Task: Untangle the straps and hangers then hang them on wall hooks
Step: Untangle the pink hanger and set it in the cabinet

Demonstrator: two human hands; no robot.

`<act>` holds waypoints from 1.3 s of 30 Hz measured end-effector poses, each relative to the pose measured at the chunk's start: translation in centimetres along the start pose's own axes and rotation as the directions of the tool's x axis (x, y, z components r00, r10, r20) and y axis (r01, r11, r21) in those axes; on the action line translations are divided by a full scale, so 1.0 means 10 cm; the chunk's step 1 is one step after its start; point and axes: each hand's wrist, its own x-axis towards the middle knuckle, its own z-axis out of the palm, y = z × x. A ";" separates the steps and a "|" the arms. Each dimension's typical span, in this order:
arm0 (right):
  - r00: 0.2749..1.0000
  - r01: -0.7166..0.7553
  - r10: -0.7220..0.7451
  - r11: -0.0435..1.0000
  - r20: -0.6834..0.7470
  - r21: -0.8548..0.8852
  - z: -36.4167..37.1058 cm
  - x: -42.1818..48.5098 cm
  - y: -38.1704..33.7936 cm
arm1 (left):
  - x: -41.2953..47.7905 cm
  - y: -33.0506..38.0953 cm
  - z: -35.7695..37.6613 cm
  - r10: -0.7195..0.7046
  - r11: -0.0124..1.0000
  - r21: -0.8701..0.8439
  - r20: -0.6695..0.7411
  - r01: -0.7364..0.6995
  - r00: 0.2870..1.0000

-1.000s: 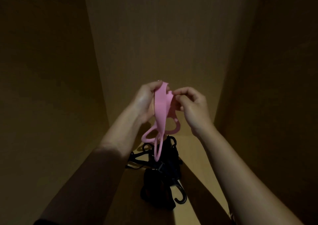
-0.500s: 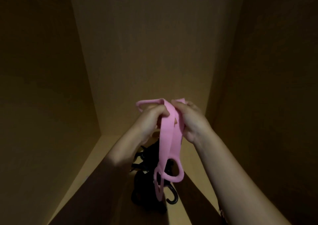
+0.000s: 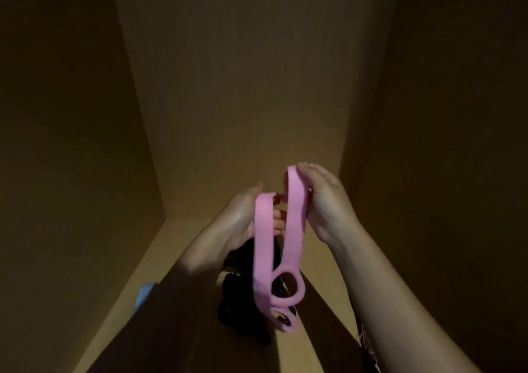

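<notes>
Both hands are raised in the middle of a dim wooden recess, holding a pink strap [image 3: 294, 224] between them. The strap hangs as two flat bands that run down side by side and meet lower down in rounded loops, in the air above the bottom panel [image 3: 183, 230].

The left hand [image 3: 240, 221] grips the left band near its top, thumb on the far side and fingers [image 3: 278, 222] curled through the gap between the two bands. The right hand [image 3: 325, 201] sits a little higher and pinches the top of the right band, its fingertips bent over the upper edge. The two hands are close together but not touching.

Under the strap, on the bottom panel, lies a dark heap of black straps and hangers [image 3: 243, 312]; its single pieces cannot be told apart in the shadow. The pink loops hang just in front of this heap, and whether they touch it cannot be told.

A small blue object [image 3: 144, 297] shows at the near left, partly behind the left forearm. The back wall [image 3: 251, 87] is plain wood
</notes>
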 end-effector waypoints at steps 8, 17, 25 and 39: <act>0.993 0.086 -0.092 0.993 0.071 0.087 -0.05 -0.05 -0.05 | -0.02 -0.15 -0.02 -0.078 0.977 -0.185 0.131 0.101 0.988; 0.986 -0.106 0.083 0.981 0.142 0.164 0.02 -0.39 0.33 | 0.00 -0.18 0.03 -0.033 0.919 -0.387 0.111 0.073 0.993; 0.989 -0.144 0.143 0.987 0.029 0.067 0.05 -0.47 0.32 | -0.05 -0.21 0.08 0.028 0.930 -0.367 0.082 0.004 0.996; 0.986 -0.150 0.146 0.988 -0.082 -0.044 0.13 -0.50 0.30 | -0.10 0.02 0.16 0.186 0.913 -0.378 0.054 -0.153 0.981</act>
